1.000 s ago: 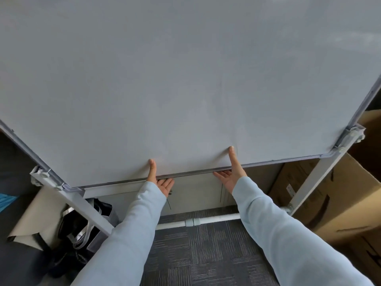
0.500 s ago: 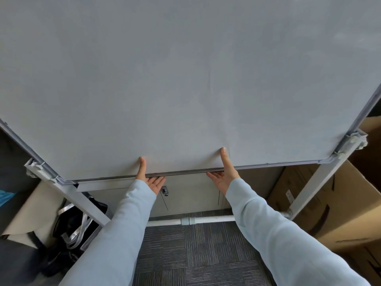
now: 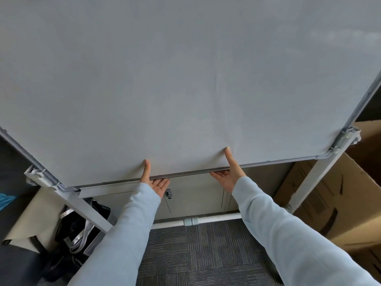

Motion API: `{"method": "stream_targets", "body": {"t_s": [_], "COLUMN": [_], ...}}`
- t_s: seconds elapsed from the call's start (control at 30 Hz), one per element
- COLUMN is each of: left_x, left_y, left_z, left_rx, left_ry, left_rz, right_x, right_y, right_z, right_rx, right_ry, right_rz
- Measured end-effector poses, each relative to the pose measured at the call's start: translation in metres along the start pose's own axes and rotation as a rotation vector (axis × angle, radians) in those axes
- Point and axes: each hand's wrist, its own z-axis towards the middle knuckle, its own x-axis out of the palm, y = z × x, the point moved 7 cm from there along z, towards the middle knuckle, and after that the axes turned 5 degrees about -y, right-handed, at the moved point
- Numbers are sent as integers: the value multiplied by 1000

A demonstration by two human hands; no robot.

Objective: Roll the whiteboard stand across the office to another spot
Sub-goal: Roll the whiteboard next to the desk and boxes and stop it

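The whiteboard (image 3: 185, 79) fills most of the view, a large pale grey panel in a metal frame, tilted over me. Its stand shows as two grey uprights, the left post (image 3: 82, 207) and the right post (image 3: 317, 178), joined low down by a white crossbar (image 3: 198, 220). My left hand (image 3: 152, 180) grips the board's bottom edge, thumb on the face, fingers curled under. My right hand (image 3: 228, 174) holds the same edge a little to the right, thumb up on the face. The stand's wheels are out of sight.
Large cardboard boxes (image 3: 340, 203) crowd the right side, close to the right post. A black bag with silver straps (image 3: 82, 226) and a beige sheet (image 3: 35, 219) lie by the left post. A grey cabinet with a lock (image 3: 195, 195) stands behind. Grey carpet tiles (image 3: 195, 254) lie underfoot.
The board's lower edge and both hands have shifted left and slightly up in view. More of the cabinet and its lock shows beneath the edge. Both hands keep their hold.
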Motion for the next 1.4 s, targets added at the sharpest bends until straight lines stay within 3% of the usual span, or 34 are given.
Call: {"method": "stream_targets", "body": {"t_s": [0.9,1.23,1.4], "left_x": [-9,-8,-10], "left_y": [-1,1,-2], "left_z": [-1,-2,-4], "left_rx": [-68,-79,-62], "left_ry": [-5,-9,-6], "left_rz": [69,73,93], "right_x": [6,4,-10], "right_y": [-19,-10,5], "right_z": [-1,-19,-40], "right_rx": [-75,-82,-141], "right_ry": [-146,-154,-282], "right_rz": [44,-136,-179]}}
